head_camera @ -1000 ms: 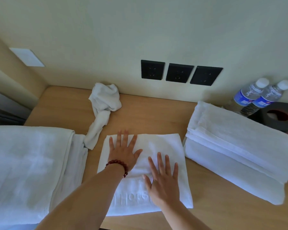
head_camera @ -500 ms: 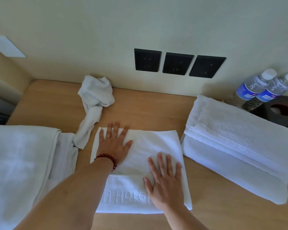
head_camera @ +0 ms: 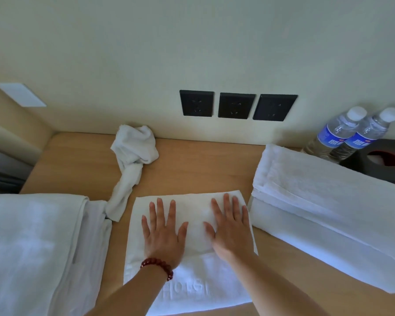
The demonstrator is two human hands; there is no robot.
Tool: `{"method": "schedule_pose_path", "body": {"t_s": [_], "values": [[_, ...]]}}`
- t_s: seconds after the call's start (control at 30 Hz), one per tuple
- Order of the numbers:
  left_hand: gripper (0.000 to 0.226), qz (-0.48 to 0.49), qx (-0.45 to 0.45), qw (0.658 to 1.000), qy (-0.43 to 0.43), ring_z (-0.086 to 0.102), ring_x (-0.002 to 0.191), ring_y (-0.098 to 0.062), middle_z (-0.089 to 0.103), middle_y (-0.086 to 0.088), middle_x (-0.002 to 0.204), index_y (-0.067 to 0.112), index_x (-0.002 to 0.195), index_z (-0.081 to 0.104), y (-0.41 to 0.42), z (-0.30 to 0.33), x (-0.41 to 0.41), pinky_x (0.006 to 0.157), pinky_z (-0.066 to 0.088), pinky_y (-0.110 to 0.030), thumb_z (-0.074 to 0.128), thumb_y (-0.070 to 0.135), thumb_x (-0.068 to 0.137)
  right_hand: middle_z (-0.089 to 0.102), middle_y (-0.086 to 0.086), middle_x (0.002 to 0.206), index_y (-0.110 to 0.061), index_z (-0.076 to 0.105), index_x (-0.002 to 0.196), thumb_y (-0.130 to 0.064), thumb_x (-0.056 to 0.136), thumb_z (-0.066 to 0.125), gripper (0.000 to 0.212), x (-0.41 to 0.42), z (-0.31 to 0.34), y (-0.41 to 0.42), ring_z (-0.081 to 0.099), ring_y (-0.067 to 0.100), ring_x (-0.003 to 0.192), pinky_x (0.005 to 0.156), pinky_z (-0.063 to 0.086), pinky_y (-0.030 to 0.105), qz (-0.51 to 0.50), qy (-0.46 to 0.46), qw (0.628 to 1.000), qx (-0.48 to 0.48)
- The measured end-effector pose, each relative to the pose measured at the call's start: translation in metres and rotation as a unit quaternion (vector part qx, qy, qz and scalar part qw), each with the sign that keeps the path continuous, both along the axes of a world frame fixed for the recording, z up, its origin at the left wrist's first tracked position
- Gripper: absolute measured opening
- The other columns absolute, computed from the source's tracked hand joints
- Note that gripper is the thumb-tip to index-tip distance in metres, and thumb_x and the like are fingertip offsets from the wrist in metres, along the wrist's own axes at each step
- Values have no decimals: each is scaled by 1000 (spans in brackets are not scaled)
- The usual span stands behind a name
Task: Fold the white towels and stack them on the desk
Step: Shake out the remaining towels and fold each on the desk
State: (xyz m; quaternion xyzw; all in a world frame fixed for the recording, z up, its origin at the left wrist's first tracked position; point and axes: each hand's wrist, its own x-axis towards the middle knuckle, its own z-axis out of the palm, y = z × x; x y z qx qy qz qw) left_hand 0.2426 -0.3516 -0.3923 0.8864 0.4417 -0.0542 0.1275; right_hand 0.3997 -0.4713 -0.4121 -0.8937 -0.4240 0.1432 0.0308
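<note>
Since the earlier frame, the right hand (head_camera: pixel 232 226) has been carried from the near right part of the folded towel (head_camera: pixel 192 265) up to its far right part, level with the left hand (head_camera: pixel 163 232); the left hand is found much where it was. Both hands are laid flat, palms down and fingers straight, pressing on the towel's upper layer; nothing is gripped.

The folded towel is located at the middle of the bench (head_camera: pixel 192 169), against its near edge, with its long axis running from near edge to far edge. An embossed band is seen on its near portion, towards the wrists. The towel lies directly under both hands, so neither is nearer; the left covers the left half, the right the right half.

It is judged that smoothing is in hand and that the stack of folded towels (head_camera: pixel 324 201), just beside the towel toward the bench's right edge, is the likely destination; the right hand is the closer to it.

A crumpled towel (head_camera: pixel 132 160) is noted toward the far left, unfolded. A large white cloth (head_camera: pixel 32 247) covers the near left corner. Two water bottles (head_camera: pixel 349 133) stand at the far right corner.
</note>
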Motion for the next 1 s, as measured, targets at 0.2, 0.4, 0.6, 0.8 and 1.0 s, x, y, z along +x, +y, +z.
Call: {"method": "schedule_pose_path", "body": {"t_s": [0.2,0.4,0.6,0.8,1.0], "values": [[70,-66,4,995,70,-6,154,-30,-6,-3,168,40,158,4,-23,-18,-27,118,3,-59,16,71,96,-5,6,168,-33,1,161,-74,95,7,77,19,1,16,-16,29,154,123,-7,54,8,1,1000,-20],[71,-68,-23,993,98,-41,142,-24,-44,6,154,47,146,-32,14,-12,1,117,-19,-57,4,75,92,-16,5,167,-34,-9,159,-75,95,4,77,31,3,32,-23,29,152,122,-10,54,-12,0,999,-38],[68,-120,-39,984,127,-35,145,-21,-40,7,157,47,147,-29,26,-3,-11,119,-15,-55,3,74,94,-29,2,163,-37,-18,156,-75,94,4,76,44,11,50,-30,28,149,120,-17,54,-2,67,994,-88],[72,67,-17,995,71,4,153,-29,1,-10,167,24,159,15,87,9,-11,123,15,-47,26,62,99,2,3,168,-29,8,160,-56,102,25,66,61,22,54,-6,25,155,123,5,52,-41,73,995,-55],[66,-13,33,994,104,23,147,-32,27,-14,159,18,154,28,115,8,-1,120,25,-43,38,52,100,46,6,132,-19,45,137,-22,84,59,55,81,53,72,42,27,127,95,45,40,-41,72,995,-61]]}}
